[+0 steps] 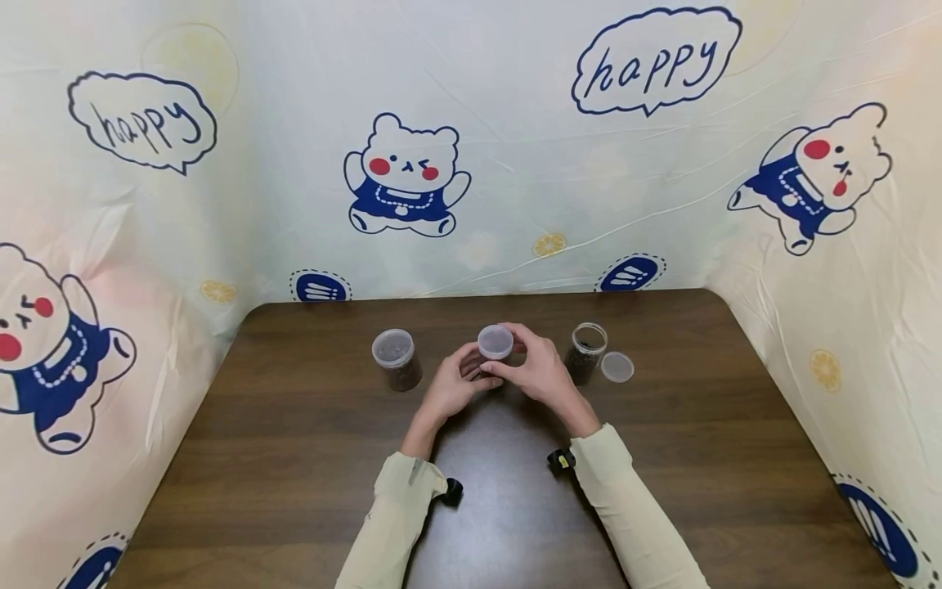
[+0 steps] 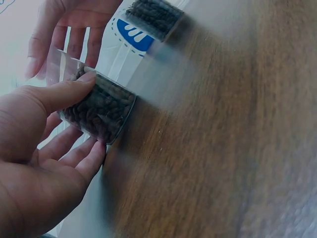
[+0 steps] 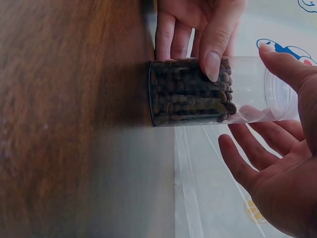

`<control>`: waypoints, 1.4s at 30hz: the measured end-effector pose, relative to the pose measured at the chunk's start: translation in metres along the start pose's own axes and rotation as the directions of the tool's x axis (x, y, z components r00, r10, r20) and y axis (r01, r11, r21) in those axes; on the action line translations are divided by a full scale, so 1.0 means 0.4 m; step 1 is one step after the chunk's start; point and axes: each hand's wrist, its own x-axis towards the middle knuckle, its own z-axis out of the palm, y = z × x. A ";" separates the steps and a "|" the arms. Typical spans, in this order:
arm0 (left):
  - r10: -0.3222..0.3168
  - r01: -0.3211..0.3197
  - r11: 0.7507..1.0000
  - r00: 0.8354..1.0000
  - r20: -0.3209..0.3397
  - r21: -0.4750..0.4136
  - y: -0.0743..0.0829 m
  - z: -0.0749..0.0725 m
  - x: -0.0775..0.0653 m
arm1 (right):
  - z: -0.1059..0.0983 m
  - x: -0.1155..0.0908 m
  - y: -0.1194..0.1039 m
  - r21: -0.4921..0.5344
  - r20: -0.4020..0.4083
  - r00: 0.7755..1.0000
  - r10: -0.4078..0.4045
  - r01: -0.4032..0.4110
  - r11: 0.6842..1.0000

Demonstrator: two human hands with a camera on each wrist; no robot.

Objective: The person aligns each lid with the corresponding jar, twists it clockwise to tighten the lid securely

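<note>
A clear plastic jar [image 3: 188,99] stands upright at the middle of the table, filled a little over halfway with small dark brown beans. A translucent lid [image 1: 495,340] covers its mouth. My left hand [image 1: 449,391] holds the lower body of the jar, thumb on the near side and fingers around the other. At the top, my right hand [image 1: 540,370] has its thumb and fingers around the lid's rim, with the other fingers spread behind the jar in the right wrist view.
To the left stands a lidded jar [image 1: 397,366] with dark contents. On the right is an uncapped jar [image 1: 583,360] with similar contents, and a loose lid [image 1: 617,367] lies flat beside it. A printed cloth [image 1: 515,164] hangs behind the brown wooden table [image 1: 294,458].
</note>
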 end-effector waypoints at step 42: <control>0.222 -0.153 0.884 0.969 -0.110 0.441 0.166 0.024 -0.044 | -0.075 -0.030 -0.073 -0.042 -0.079 0.992 -0.100 0.097 0.994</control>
